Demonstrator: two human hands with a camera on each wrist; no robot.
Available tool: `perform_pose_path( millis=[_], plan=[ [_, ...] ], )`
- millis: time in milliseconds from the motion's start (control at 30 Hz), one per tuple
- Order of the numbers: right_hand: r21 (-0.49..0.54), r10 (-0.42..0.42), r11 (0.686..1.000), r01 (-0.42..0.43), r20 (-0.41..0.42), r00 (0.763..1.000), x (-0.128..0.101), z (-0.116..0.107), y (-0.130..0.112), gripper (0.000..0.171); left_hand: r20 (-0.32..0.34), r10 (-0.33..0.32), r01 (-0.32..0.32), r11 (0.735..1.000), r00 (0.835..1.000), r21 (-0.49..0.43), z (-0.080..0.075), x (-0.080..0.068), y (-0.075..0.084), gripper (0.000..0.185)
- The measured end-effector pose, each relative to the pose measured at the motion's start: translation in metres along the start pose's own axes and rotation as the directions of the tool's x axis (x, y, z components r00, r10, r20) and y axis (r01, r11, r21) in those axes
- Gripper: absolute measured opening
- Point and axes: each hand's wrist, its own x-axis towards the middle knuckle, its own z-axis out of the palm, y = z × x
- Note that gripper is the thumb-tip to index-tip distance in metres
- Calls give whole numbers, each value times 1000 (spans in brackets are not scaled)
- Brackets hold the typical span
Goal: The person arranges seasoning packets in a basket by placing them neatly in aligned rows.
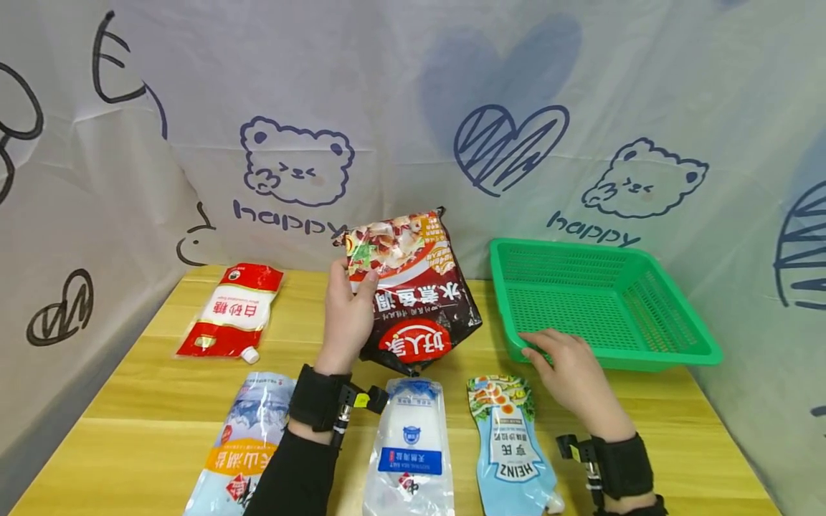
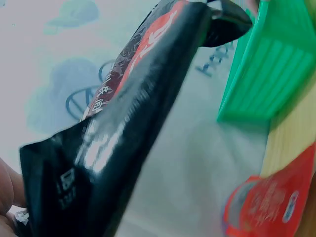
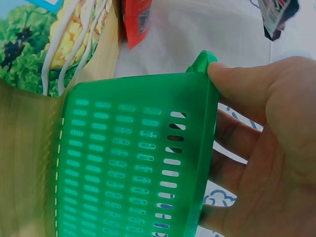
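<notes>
My left hand [image 1: 348, 312] holds a dark red and black packet of fish seasoning [image 1: 429, 301] above the table, thumb across its printed front. In the left wrist view, the black side of the packet [image 2: 133, 123] runs diagonally through the picture. On the right, my right hand [image 1: 576, 376] grips the front left corner of a green plastic basket [image 1: 658, 355]. The right wrist view shows the thumb on the basket rim [image 3: 210, 94] and the fingers on the inner side of its slotted wall. Inside the basket, only its mesh bottom shows.
On the wooden table [image 1: 135, 423], a red and white sugar pouch [image 1: 235, 308] with a white cap lies at back left. Along the front lie a blue and orange salt pouch [image 1: 245, 437], a white salt bag [image 1: 409, 437] and a Heinz salad dressing pouch [image 1: 513, 444]. A printed cloth [image 1: 400, 107] hangs behind.
</notes>
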Motion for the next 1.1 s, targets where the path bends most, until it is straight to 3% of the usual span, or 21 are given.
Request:
perform_pose_path(
  millis=[233, 600, 700, 800, 900, 967, 1100],
  plan=[
    [10, 4, 1000, -4, 9, 1000, -2, 0, 1, 36, 42, -18, 19, 1000, 999, -16, 16, -16, -11, 36],
    [25, -18, 1000, 18, 6, 1000, 3, -6, 0, 36, 88, -3, 3, 1000, 996, 7, 25, -19, -12, 31],
    [64, -34, 997, 37, -49, 998, 6, -8, -4, 38, 79, -6, 6, 1000, 997, 9, 24, -18, -11, 31],
    [137, -47, 988, 73, -182, 982, 10, -12, -11, 38, 74, 0, -1, 1000, 997, 13, 23, -17, -10, 31],
    [251, -15, 963, 96, -306, 952, 14, -16, -23, 39, 83, 16, -16, 1000, 996, 4, 23, -16, -10, 30],
    [349, 34, 933, 90, -334, 942, 18, -18, -32, 41, 97, 27, -26, 1000, 995, -4, 23, -16, -10, 30],
    [543, 144, 840, 2, -226, 963, 25, -22, -52, 53, 132, 53, -52, 999, 990, -17, 23, -17, -10, 29]
  ],
)
